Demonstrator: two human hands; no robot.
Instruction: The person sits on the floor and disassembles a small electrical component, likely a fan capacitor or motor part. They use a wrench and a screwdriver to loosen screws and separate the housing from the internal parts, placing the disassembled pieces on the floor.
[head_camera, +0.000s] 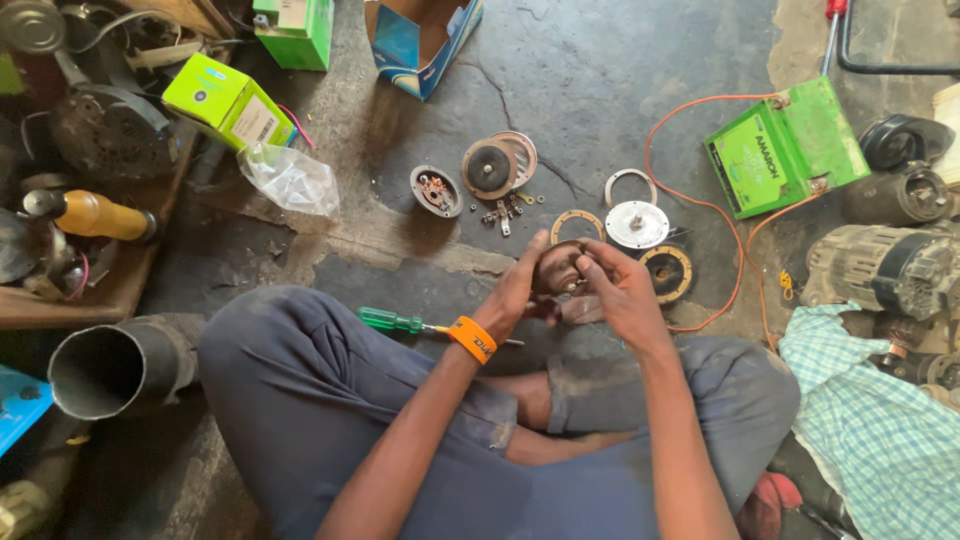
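Observation:
I sit cross-legged on a concrete floor. My left hand (517, 288), with an orange wristband, and my right hand (618, 290) both grip a round dark metal motor part (560, 268) held above my knees. My right fingers curl over its top edge. A green-handled screwdriver (392, 320) lies on my left leg, close to my left wrist. On the floor just beyond my hands lie a shiny round plate (637, 224), a brass ring (577, 222), a dark disc with a yellow rim (668, 272), a round rotor piece (490, 167) and small loose screws (505, 211).
A green battery (785, 148) with orange wires sits at the right, beside several motors (885, 268) and a checked cloth (875, 420). Green boxes (226, 100), a plastic bag (291, 178), an open blue box (420, 38) and a grey pipe (110, 365) lie at the left.

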